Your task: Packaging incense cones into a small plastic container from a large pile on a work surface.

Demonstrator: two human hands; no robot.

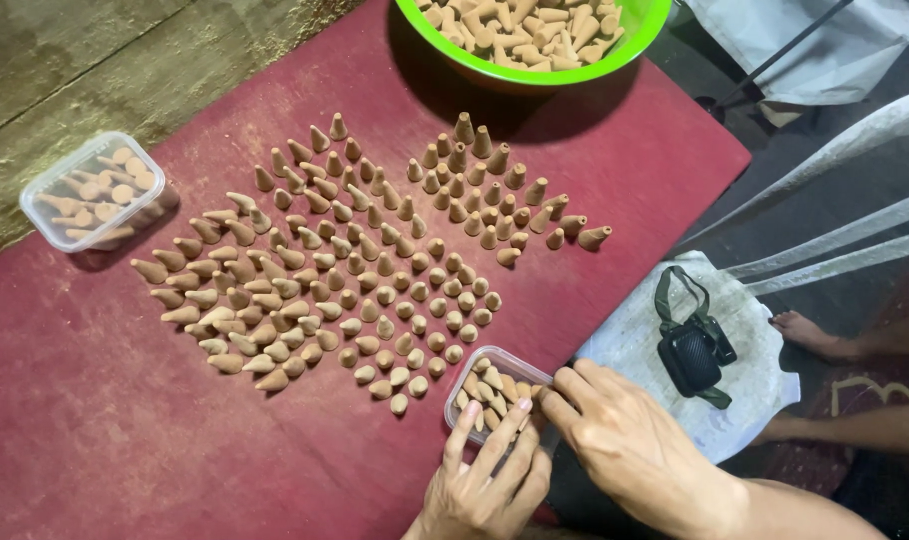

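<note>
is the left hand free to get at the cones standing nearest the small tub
Probably yes: the left hand rests on the clear tub, and the standing cones sit just beside it on the red cloth with nothing between.

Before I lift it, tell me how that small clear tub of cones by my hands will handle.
The clear tub looks thin-walled, so it probably flexes when squeezed. Being open-topped and full of loose cones, it may spill if tilted. It likely weighs little; both hands already touch it.
</note>
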